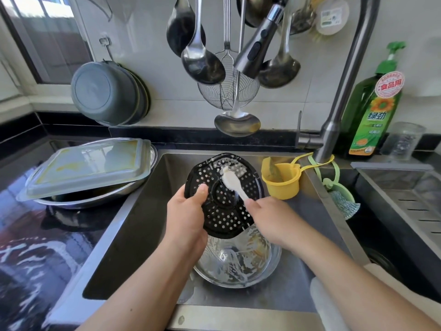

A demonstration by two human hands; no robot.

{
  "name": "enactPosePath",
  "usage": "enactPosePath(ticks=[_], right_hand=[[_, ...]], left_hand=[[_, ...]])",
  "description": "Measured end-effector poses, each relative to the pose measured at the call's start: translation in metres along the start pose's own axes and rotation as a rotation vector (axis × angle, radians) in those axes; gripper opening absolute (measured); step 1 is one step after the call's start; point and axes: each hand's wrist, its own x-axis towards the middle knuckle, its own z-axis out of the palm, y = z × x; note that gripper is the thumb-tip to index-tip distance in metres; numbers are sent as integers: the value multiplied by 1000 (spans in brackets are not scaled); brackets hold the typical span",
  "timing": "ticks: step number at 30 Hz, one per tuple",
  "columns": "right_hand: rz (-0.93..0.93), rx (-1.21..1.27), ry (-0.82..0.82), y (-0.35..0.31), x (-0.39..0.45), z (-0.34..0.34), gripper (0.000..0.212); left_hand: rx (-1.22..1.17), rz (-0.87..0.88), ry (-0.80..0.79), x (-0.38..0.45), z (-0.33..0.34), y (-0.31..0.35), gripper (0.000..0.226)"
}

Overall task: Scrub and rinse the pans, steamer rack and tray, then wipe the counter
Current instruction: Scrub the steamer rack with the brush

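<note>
Sink floor lies open left of the steel bowl; hanging ladles crowd the far side

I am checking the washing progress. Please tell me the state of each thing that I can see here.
steamer rack: held tilted over the sink, soapy
brush: head on the rack
left hand: grips the rack's edge
right hand: grips the brush handle
steel pan: in the sink, foamy
tray: upside down on a pan, yellow residue
faucet: no water running
</note>
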Motion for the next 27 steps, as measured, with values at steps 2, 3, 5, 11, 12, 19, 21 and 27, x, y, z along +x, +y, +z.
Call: enactPosePath(ticks=[2,3,5,11,12,19,21,27], right_hand=[[47,17,8,2,3,-8,50],[75,38,33,6,5,-14,50],[87,39,58,11,5,-16,50],[69,42,28,5,2,-14,51],[95,50,48,8,3,-19,51],[86,31,123,11,2,-17,48],[115,70,146,14,4,-19,49],[112,151,150,9,5,-17,54]], left_hand=[[4,-1,3,0,0,0,19],[10,3,2,0,0,0,19],[18,10,0,0,0,0,20],[-4,10,17,2,-1,0,19],[2,15,14,2,-1,-1,19],[-15,43,77,5,-4,2,18],[-2,38,69,4,-3,1,18],[111,47,-15,-1,3,-5,17]])
